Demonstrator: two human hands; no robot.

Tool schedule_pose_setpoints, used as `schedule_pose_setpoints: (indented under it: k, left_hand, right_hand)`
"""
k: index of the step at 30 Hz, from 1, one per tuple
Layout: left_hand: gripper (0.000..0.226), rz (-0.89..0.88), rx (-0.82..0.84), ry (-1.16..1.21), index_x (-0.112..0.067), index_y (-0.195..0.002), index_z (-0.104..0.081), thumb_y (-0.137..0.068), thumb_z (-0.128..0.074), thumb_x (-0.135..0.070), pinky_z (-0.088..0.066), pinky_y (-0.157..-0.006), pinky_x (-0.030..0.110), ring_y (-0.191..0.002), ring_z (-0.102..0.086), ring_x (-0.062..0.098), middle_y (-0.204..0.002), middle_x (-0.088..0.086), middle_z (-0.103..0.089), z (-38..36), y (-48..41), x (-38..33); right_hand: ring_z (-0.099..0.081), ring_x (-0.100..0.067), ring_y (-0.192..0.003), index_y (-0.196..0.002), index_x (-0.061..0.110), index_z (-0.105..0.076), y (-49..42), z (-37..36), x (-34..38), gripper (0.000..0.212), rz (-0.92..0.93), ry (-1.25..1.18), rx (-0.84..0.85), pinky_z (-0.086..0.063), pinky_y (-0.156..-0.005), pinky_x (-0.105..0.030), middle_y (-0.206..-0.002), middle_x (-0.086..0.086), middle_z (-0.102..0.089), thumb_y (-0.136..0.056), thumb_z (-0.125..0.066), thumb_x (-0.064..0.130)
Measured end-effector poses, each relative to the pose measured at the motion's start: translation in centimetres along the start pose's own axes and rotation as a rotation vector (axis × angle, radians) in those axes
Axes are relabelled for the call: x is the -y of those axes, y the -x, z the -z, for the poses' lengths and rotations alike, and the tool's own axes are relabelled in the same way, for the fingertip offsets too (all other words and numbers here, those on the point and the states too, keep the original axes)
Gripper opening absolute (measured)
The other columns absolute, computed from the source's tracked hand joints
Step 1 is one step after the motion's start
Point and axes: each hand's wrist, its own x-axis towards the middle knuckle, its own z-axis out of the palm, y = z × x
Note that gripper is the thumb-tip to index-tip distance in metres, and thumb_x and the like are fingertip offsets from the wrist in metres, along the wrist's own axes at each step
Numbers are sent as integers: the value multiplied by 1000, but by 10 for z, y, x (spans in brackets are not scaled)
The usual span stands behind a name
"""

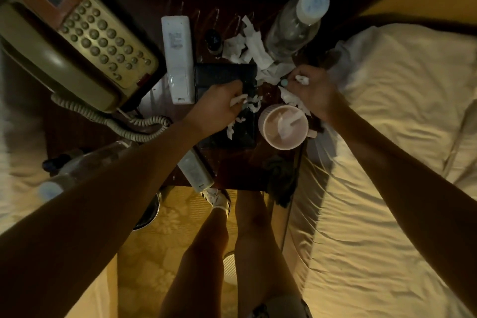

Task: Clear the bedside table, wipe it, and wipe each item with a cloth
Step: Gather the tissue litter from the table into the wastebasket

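Over the bedside table [237, 168], the left hand [219, 106] and right hand [313, 90] each pinch tissue scraps [247, 46], and a dipped right wrist could topple the mug [277, 144] just beside it.

Desk [232, 170] crowded. Telephone [74, 41] blocks the left, upright bottle [296, 26] the back right, cup [282, 126] the right edge. Loose paper scraps [247, 49] litter the middle. Bare wood shows at the front, beside a remote [196, 174].

Dim, warm yellow light; a bed [387, 162] with rumpled cream sheets fills the right; pale bedding [15, 175] at the left edge; patterned yellowish carpet [160, 253] near; the far side is dark.
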Motion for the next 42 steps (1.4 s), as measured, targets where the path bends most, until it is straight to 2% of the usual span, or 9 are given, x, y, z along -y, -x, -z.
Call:
schedule_pose_setpoints:
  k: [6,11,20,25,28,30,35,39,42]
  left_hand:
    - [31,67,4,-5,-5,-117,-53,-89,-65,-12,-39,-66,20,-88,-57,16,-101,7,-62,-12,4,-4]
    - [48,24,-41,-225,-23,-133,-50,-88,-66,-25,-52,-82,46,-108,-60,29,-126,7,-57,-19,1,-8]
    - [23,13,-158,-405,-13,-109,-59,-93,-59,-30,-39,-62,34,-83,-62,37,-112,12,-56,-34,-3,2]
    - [15,-44,-230,-192,-3,-95,-58,-93,-60,-17,-45,-63,31,-84,-58,22,-110,12,-54,-35,4,11]
    - [8,7,-288,25,0,-97,-60,-91,-58,-5,-43,-72,15,-85,-50,4,-104,9,-55,-30,7,9]
    - [5,75,-298,130,1,-91,-61,-91,-60,-4,-39,-65,6,-77,-49,3,-91,10,-57,-23,8,5]
    - [17,37,-194,56,-2,-81,-56,-89,-66,-12,-48,-61,37,-70,-60,29,-77,19,-62,-8,-4,-6]
    - [16,23,-317,-68,2,-94,-59,-91,-63,-13,-42,-59,32,-73,-56,19,-85,18,-65,-4,-26,-17]
    - [26,58,-381,-72,2,-109,-50,-93,-61,-16,-50,-63,38,-81,-63,30,-95,19,-64,-4,-42,-20]
  right_hand:
    - [-54,5,-77,-97,2,-65,4,-2,-2,8,36,-92,-18,-40,-69,-2,-94,-4,-60,-91,-61,6]
    - [-54,16,-66,-91,10,-64,4,-5,-10,5,23,-124,-46,-40,-64,-3,-85,1,-61,-91,-60,6]
    - [-54,17,-65,-94,7,-65,3,-3,-15,6,7,-115,-63,-41,-60,-3,-77,12,-58,-91,-60,9]
    - [-56,12,-66,-96,4,-65,6,-5,-14,8,-13,-122,-66,-41,-60,-3,-78,9,-59,-92,-59,9]
    - [-55,8,-68,-94,7,-65,9,-8,-12,6,-9,-138,-82,-41,-61,-3,-81,6,-59,-92,-60,9]
    - [-55,11,-67,-95,7,-65,11,-9,-11,7,-2,-161,-106,-41,-62,-4,-83,5,-60,-91,-60,10]
    - [-58,11,-82,-105,16,-63,14,-6,-4,15,23,-250,-70,-46,-73,-7,-94,13,-61,-91,-63,13]
    - [-55,17,-83,-117,9,-60,7,-9,2,29,42,-270,-48,-43,-71,-2,-105,5,-59,-88,-66,10]
    - [-55,21,-76,-109,7,-62,-1,-15,4,23,81,-254,-26,-44,-70,-4,-96,8,-62,-87,-68,10]
